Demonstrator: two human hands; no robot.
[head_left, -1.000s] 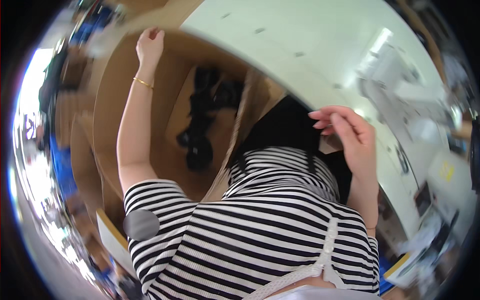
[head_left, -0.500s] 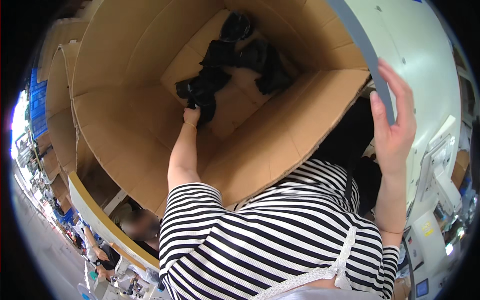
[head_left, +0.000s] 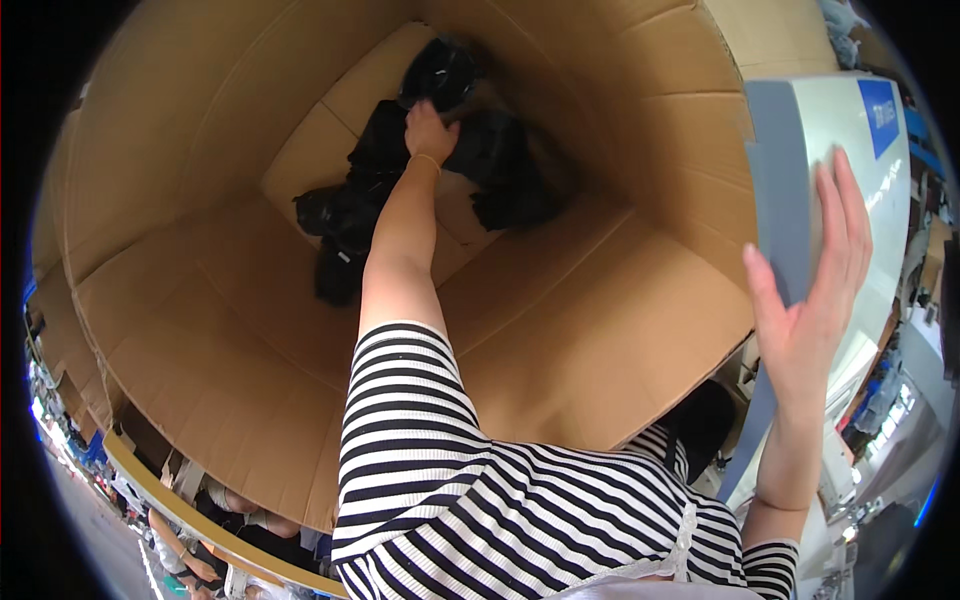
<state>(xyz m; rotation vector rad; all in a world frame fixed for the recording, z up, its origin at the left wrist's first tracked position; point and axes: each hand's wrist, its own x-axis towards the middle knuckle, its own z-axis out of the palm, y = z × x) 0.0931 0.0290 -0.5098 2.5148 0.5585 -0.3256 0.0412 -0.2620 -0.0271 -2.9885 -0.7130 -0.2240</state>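
Observation:
My left hand [head_left: 430, 135] reaches deep into a large cardboard box [head_left: 560, 340]. Its fingers touch the black bundles at the bottom, thumb spread to the side; nothing is seen lifted in it. Just beyond the fingertips lies a shiny black bundle [head_left: 438, 75], seemingly wrapped in plastic. Dark, soft-looking bundles [head_left: 495, 150] lie to the right of the hand, and more black bundles [head_left: 345, 215], one with a small white tag, lie nearer and left. My right hand [head_left: 815, 290] is open, fingers extended, by the grey edge of a pale machine [head_left: 850, 150]; contact is unclear.
The box's tall walls surround my left arm, and its near edge comes close to my body. A curved yellowish table edge [head_left: 200, 520] runs at the lower left. Beyond it, another person's arm [head_left: 180, 550] shows among workshop clutter.
My left hand has left the near-left black bundle and moved farther in, toward the shiny one. My view has shifted, and my right hand stays open by the machine.

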